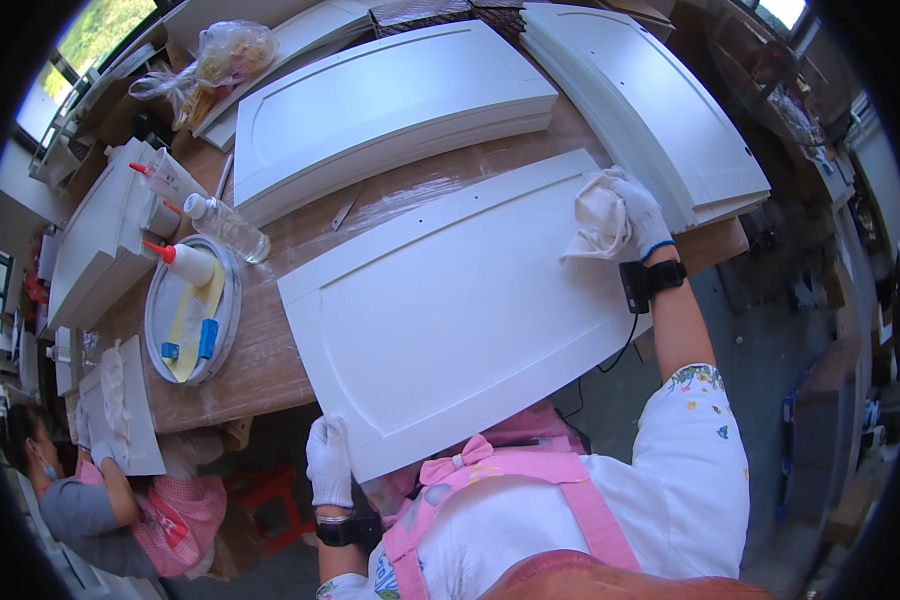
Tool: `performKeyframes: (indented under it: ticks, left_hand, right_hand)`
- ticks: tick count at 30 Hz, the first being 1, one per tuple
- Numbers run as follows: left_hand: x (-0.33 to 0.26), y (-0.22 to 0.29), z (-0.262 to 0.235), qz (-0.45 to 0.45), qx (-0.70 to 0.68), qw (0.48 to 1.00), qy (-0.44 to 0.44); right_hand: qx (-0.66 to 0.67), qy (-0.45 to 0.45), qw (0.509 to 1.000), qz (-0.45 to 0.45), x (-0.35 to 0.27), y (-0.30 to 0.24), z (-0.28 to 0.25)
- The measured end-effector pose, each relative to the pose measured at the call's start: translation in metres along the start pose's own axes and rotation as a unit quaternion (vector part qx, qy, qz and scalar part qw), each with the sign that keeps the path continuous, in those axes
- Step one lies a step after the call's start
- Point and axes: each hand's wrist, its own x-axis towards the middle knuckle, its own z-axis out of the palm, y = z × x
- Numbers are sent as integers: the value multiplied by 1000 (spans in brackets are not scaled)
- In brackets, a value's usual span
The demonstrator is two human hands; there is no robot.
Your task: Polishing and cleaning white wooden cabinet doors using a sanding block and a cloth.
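Our gloved right hand [642,215] had its fingers curled tight on a crumpled white cloth [598,222] pressed to the far end of one flat white painted cabinet door panel [450,310], our left hand [328,462] pinching its near corner on the wooden table [260,370], two more panels stacked beyond.

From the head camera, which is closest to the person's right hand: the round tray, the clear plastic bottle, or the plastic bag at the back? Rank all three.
Measured from the right hand, which presses a white cloth on the panel:
1. Clear plastic bottle, lying on the table left of the panel.
2. Round tray, at the table's left edge, a little farther than the bottle.
3. Plastic bag, at the far left corner.
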Motion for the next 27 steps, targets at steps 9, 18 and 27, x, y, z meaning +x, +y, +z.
performKeyframes:
  ticks: [9, 18, 27]
  left_hand:
    - [-21, -19, -22, -55, -25, 998, 9]
    - [-3, -25, -17, -65, -56, 996, 8]
    - [-11, -2, -24, -96, 74, 993, 14]
  right_hand:
    - [-332, -49, 941, -47, -17, -8, -41]
    - [-772, 51, 621, -126, -33, -21, -13]
    - [-151, -205, 967, -21, 21, -47, 13]
